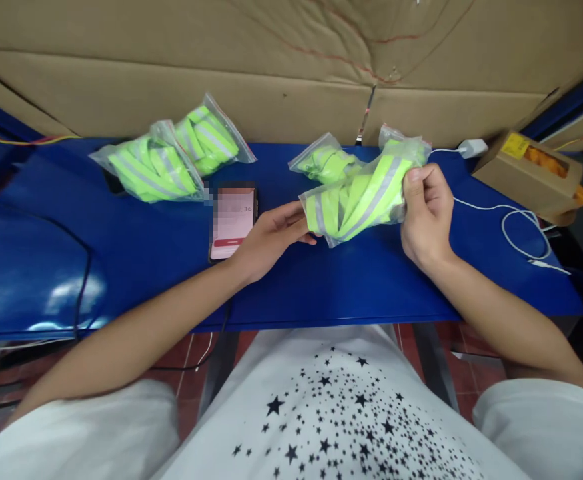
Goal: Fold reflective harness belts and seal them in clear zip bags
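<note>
A clear zip-lock bag of neon yellow-green reflective straps [366, 197] hangs slantwise between my hands, just over the blue table. My right hand [427, 210] pinches its right end between thumb and bent fingers. At the lower left end, my left hand [277, 237] has its fingers around the bag's edge; some fingertips are hidden by the plastic. Partly covered by this bag, another bag of straps [324, 162] lies behind it. Two more bags of the same straps, one at the left [151, 167] and one overlapping it [211, 137], rest farther left.
A phone [232, 223] with a lit screen lies beside my left hand. White charging cable [504, 233] coils at the right, near a charger plug [472, 148] and an open-windowed cardboard box [528, 173]. Brown cardboard [196, 93] walls the back of the blue table [336, 293]. A black cord [87, 267] crosses the left side.
</note>
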Motion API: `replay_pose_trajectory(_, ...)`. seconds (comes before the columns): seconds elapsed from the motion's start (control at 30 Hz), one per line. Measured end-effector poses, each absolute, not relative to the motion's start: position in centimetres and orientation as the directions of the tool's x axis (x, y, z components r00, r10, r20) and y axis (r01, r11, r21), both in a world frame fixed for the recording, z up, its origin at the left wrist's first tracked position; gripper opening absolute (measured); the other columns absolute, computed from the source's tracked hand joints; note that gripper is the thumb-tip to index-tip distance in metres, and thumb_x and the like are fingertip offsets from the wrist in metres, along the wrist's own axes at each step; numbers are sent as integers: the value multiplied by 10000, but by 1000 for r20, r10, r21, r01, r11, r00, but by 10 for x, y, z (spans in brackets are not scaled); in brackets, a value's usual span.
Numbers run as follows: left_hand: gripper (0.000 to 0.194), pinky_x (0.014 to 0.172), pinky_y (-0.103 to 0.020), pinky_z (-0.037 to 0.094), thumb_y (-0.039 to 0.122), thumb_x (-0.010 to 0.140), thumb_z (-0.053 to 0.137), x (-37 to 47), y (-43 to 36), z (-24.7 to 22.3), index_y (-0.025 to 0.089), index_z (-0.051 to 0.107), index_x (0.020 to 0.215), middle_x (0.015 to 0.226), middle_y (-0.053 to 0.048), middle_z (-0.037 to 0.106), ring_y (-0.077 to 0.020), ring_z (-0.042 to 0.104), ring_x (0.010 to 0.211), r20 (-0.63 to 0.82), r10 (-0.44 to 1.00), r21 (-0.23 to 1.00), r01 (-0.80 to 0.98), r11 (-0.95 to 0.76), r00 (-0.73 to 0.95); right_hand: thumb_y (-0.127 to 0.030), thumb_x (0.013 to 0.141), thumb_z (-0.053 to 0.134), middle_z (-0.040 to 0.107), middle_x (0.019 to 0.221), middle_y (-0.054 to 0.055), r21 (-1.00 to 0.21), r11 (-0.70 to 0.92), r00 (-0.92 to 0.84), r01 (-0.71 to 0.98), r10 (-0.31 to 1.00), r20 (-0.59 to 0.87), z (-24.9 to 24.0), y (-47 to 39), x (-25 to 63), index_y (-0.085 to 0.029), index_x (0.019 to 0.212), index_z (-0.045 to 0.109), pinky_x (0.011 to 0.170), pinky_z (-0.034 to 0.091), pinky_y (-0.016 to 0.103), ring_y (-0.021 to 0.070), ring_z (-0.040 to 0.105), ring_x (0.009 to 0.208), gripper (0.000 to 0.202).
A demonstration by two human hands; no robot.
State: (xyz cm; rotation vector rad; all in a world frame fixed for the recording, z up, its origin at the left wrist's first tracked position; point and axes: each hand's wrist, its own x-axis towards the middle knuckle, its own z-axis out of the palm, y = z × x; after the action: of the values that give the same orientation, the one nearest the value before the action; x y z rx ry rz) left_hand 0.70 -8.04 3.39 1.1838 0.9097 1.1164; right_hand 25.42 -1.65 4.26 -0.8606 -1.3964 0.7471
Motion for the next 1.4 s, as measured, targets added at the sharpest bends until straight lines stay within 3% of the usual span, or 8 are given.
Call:
replay_pose_trajectory(0.2, 532, 606, -224, 541, 340, 898, 762, 5, -83, 39, 213, 597, 1387, 1245, -105, 696, -129, 667, 795, -36, 957, 998, -41, 49, 287, -606, 903, 708, 625, 777, 0, -978, -3, -193, -211, 980, 38, 36, -7, 255, -256, 941, 640, 622, 561, 358, 191, 627, 671, 359)
replay_pose_trajectory(0.5, 602, 493, -208, 451, 308, 793, 854, 18, -97, 45, 202, 568, 1312, 818, 5, 671, -114, 626, 618, -194, 944, 956, -165, 243, 267, -697, 864, 671, 635, 700, 16, -986, -97, -353, -139, 935, -42, 52, -11, 261, -272, 832, 646, 675, 576, 426, 254, 672, 733, 427)
replay_pose_trajectory(0.67, 457, 461, -183, 279, 274, 688, 903, 9, -87, 42, 191, 625, 1041, 680, 61, 558, -38, 420, 492, -261, 943, 912, -267, 312, 207, -764, 868, 622, 366, 537, -34, -978, 181, -314, 104, 939, 141, 43, -3, 262, -253, 613, 428, 520, 368, 330, 145, 379, 493, 603)
replay_pose_trajectory(0.8, 324, 477, -196, 247, 244, 673, 890, 4, -79, 43, 165, 641, 865, 661, 54, 520, -30, 363, 501, -177, 960, 932, -275, 235, 219, -757, 967, 471, 312, 574, -36, -722, 550, -272, 419, 835, 478, 47, 0, 266, -230, 598, 345, 573, 291, 321, 130, 322, 546, 656)
replay_pose_trajectory(1.03, 267, 476, -209, 267, 175, 655, 843, -1, -72, 50, 173, 630, 815, 664, 51, 530, -44, 367, 509, -85, 992, 947, -303, 110, 96, -643, 1052, 411, 440, 656, -13, -579, 583, 64, 569, 671, 739, 61, 30, 295, -256, 675, 458, 660, 338, 331, 159, 413, 642, 543)
replay_pose_trajectory(1.17, 245, 533, -239, 416, 174, 671, 791, -13, -58, 53, 216, 612, 833, 733, 33, 626, -95, 524, 587, -13, 998, 942, -335, -8, -61, -511, 1055, 484, 370, 653, -37, -623, 641, 363, 448, 507, 782, 68, 71, 334, -284, 660, 382, 655, 335, 309, 141, 390, 615, 467)
replay_pose_trajectory(1.3, 293, 558, -242, 462, 194, 652, 811, -23, -48, 51, 220, 581, 831, 730, 24, 687, -124, 622, 620, -26, 992, 958, -285, -12, -127, -346, 1108, 337, 379, 641, -55, -870, 491, 649, 44, 648, 398, 76, 94, 355, -269, 732, 432, 517, 256, 313, 111, 367, 496, 395)
replay_pose_trajectory(1.4, 321, 546, -232, 467, 256, 674, 829, -20, -51, 46, 211, 569, 856, 724, 21, 699, -131, 658, 621, -62, 993, 975, -221, 39, -101, -458, 1118, 146, 485, 673, -36, -946, 176, 496, -271, 868, 20, 76, 88, 347, -257, 891, 491, 497, 278, 324, 93, 395, 467, 459)
